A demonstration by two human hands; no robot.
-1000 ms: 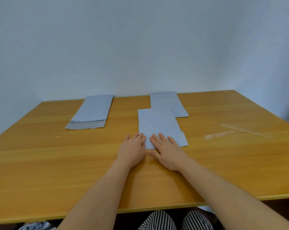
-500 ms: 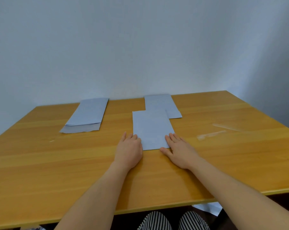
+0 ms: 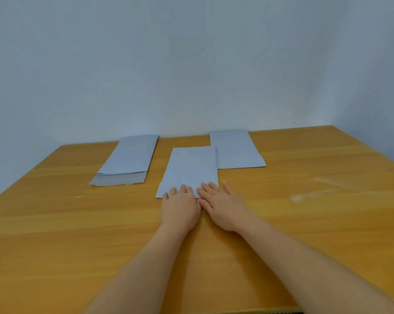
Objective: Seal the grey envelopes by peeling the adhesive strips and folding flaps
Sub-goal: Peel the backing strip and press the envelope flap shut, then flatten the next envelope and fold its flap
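A grey envelope (image 3: 191, 168) lies flat at the middle of the wooden table (image 3: 55, 234), long side running away from me. My left hand (image 3: 180, 208) and my right hand (image 3: 223, 206) lie side by side, fingers straight, pressing on its near edge. A stack of grey envelopes (image 3: 128, 160) sits at the back left, flaps toward me. One more grey envelope (image 3: 235, 149) lies at the back right, partly under the middle one's far corner.
Two clear peeled strips (image 3: 313, 193) lie on the table to the right. A small white scrap (image 3: 77, 196) lies on the left. A pale wall stands right behind the table's far edge.
Both hands have come together from the envelope's two near corners to the middle of its near edge. The view has tilted up a little.
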